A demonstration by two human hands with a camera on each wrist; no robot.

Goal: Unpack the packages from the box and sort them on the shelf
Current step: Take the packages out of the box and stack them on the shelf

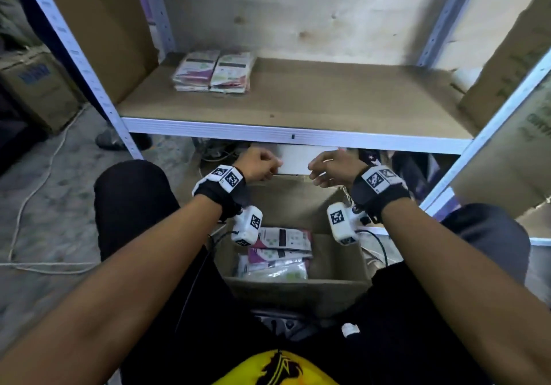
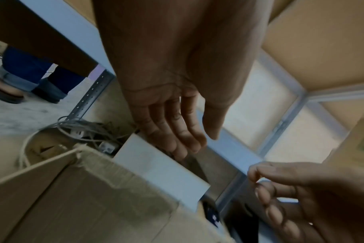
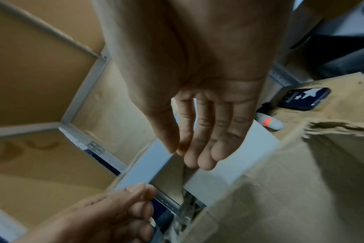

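Note:
An open cardboard box stands on the floor between my knees, with several flat white-and-purple packages inside. Two stacks of the same packages lie at the back left of the shelf. A white card stands up at the box's far edge, just under the shelf's front rail. My left hand and right hand hover at either end of that card, fingers relaxed and lightly bent. Neither hand holds anything.
Tangled cables lie under the shelf beside the box. A phone rests on cardboard to the right. A white cord runs over the floor at left, near a closed carton. Another person's feet stand past the shelf post.

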